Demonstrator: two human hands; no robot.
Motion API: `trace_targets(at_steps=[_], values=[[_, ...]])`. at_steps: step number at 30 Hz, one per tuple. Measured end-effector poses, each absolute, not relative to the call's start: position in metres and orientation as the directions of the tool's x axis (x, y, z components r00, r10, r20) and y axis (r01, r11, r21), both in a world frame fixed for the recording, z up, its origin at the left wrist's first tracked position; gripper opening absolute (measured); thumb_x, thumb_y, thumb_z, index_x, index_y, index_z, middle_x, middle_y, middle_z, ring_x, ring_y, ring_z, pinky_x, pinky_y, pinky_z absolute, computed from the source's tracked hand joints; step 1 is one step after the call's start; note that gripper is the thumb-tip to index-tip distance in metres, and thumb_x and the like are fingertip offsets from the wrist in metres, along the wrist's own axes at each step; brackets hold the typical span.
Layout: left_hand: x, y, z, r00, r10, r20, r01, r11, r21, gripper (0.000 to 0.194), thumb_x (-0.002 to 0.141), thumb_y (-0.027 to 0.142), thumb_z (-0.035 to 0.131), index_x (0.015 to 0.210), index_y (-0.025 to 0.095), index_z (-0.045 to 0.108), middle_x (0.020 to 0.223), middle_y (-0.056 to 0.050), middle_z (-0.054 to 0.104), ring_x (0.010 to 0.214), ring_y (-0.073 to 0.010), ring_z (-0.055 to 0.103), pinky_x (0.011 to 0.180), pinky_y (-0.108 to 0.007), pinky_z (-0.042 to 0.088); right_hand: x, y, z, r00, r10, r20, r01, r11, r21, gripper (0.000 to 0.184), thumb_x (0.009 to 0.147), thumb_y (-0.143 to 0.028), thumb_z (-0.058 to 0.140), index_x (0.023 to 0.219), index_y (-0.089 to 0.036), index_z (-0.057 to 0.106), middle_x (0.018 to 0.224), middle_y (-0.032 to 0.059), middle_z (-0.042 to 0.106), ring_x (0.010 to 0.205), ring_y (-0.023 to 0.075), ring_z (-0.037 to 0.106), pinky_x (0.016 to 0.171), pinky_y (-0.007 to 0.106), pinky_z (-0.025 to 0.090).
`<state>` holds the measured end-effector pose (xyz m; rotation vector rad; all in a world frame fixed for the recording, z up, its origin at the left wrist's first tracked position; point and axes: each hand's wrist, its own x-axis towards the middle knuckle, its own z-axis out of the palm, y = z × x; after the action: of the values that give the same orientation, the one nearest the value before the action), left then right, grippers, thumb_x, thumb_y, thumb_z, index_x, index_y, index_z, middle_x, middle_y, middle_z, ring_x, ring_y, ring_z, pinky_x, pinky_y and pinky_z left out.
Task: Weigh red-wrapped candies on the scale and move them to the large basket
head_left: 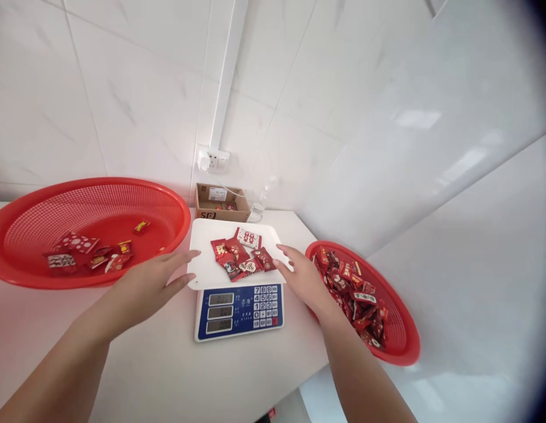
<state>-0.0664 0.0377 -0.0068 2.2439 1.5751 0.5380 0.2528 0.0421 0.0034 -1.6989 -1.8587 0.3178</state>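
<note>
A white weighing tray sits on the digital scale, which has a blue panel of displays and number keys. Several red packets of wrapped sweets lie in a loose group on the tray, one of them mostly white. At the tray's left edge is my left hand, fingers stretched and thumb apart. My right hand is at the opposite edge, also with fingers extended, its fingertips close to the packets. Whether either hand presses on the tray rim, I cannot tell. Neither hand holds a packet.
A big red mesh basket with several packets stands on the left. Another red basket, heaped with packets, is on the right by the table's edge. Behind the scale are a cardboard box, a clear bottle and a wall socket.
</note>
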Motion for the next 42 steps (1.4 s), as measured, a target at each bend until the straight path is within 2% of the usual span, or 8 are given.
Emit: trace_targets(at_steps=[4, 8, 17, 23, 28, 34, 39, 42], values=[[-0.066, 0.032, 0.009, 0.191, 0.971, 0.143, 0.832, -0.237, 0.502, 0.040, 0.088, 0.049, 0.037, 0.118, 0.031, 0.056, 0.120, -0.001, 0.067, 0.106, -0.0259, 0.063, 0.081, -0.034, 0.051, 0.266, -0.007, -0.001, 0.243, 0.899, 0.363, 0.712, 0.089, -0.697, 0.039, 0.082, -0.046, 0.053, 0.110, -0.023, 0.065, 0.116, 0.0084, 0.067, 0.103, 0.0232, 0.063, 0.089, 0.040, 0.050], [-0.059, 0.023, 0.026, 0.146, 0.977, 0.153, 0.837, -0.204, 0.507, 0.034, 0.090, 0.042, 0.036, 0.112, 0.026, 0.057, 0.112, -0.001, 0.069, 0.101, -0.0239, 0.064, 0.080, -0.032, 0.049, 0.281, -0.043, -0.022, 0.465, 0.819, 0.336, 0.644, -0.052, -0.763, 0.036, 0.080, -0.051, 0.055, 0.096, -0.022, 0.069, 0.100, 0.0094, 0.071, 0.093, 0.0245, 0.066, 0.084, 0.041, 0.052], [-0.051, 0.023, 0.025, 0.204, 0.973, 0.106, 0.830, -0.230, 0.508, 0.037, 0.091, 0.044, 0.035, 0.115, 0.025, 0.055, 0.118, -0.003, 0.067, 0.102, -0.0254, 0.064, 0.084, -0.034, 0.048, 0.276, -0.044, -0.032, 0.406, 0.865, 0.294, 0.652, -0.048, -0.757, 0.034, 0.077, -0.054, 0.056, 0.080, -0.022, 0.068, 0.082, 0.0067, 0.072, 0.076, 0.0230, 0.066, 0.070, 0.036, 0.053], [-0.050, 0.021, 0.027, 0.224, 0.969, 0.107, 0.831, -0.247, 0.499, 0.037, 0.092, 0.043, 0.033, 0.117, 0.026, 0.054, 0.119, -0.003, 0.067, 0.105, -0.0247, 0.063, 0.081, -0.032, 0.050, 0.251, 0.013, -0.023, 0.147, 0.906, 0.398, 0.870, 0.074, -0.488, 0.033, 0.086, -0.042, 0.049, 0.106, -0.020, 0.065, 0.108, 0.0099, 0.068, 0.103, 0.0251, 0.059, 0.090, 0.039, 0.044], [-0.050, 0.020, 0.028, 0.226, 0.971, 0.084, 0.821, -0.236, 0.520, 0.038, 0.091, 0.044, 0.035, 0.119, 0.028, 0.055, 0.121, -0.002, 0.066, 0.104, -0.0251, 0.064, 0.081, -0.032, 0.049, 0.238, 0.058, -0.020, 0.101, 0.971, 0.216, 0.967, -0.045, -0.251, 0.041, 0.090, -0.040, 0.048, 0.125, -0.021, 0.055, 0.110, 0.0127, 0.067, 0.107, 0.0288, 0.057, 0.091, 0.043, 0.039], [-0.051, 0.017, 0.029, 0.239, 0.967, 0.086, 0.820, -0.248, 0.515, 0.040, 0.092, 0.045, 0.034, 0.121, 0.028, 0.054, 0.123, -0.003, 0.065, 0.104, -0.0256, 0.064, 0.083, -0.034, 0.048, 0.236, 0.067, -0.029, 0.130, 0.972, 0.198, 0.922, -0.046, -0.383, 0.038, 0.083, -0.023, 0.053, 0.121, -0.023, 0.053, 0.106, 0.0078, 0.066, 0.097, 0.0220, 0.060, 0.085, 0.035, 0.043], [-0.052, 0.020, 0.028, 0.227, 0.972, 0.069, 0.818, -0.228, 0.528, 0.039, 0.091, 0.045, 0.035, 0.122, 0.028, 0.053, 0.123, -0.003, 0.065, 0.105, -0.0259, 0.063, 0.083, -0.035, 0.048, 0.262, 0.041, -0.025, 0.263, 0.858, 0.442, 0.813, 0.050, -0.580, 0.035, 0.081, -0.025, 0.047, 0.114, -0.019, 0.056, 0.109, 0.0098, 0.061, 0.099, 0.0224, 0.057, 0.088, 0.037, 0.045], [-0.054, 0.021, 0.025, 0.226, 0.973, 0.052, 0.811, -0.217, 0.543, 0.039, 0.091, 0.044, 0.036, 0.123, 0.027, 0.052, 0.124, -0.003, 0.064, 0.106, -0.0260, 0.062, 0.084, -0.036, 0.048, 0.284, 0.020, -0.017, 0.332, 0.768, 0.547, 0.809, 0.066, -0.584, 0.034, 0.080, -0.031, 0.049, 0.110, -0.018, 0.060, 0.107, 0.0109, 0.059, 0.100, 0.0238, 0.055, 0.091, 0.041, 0.043]])
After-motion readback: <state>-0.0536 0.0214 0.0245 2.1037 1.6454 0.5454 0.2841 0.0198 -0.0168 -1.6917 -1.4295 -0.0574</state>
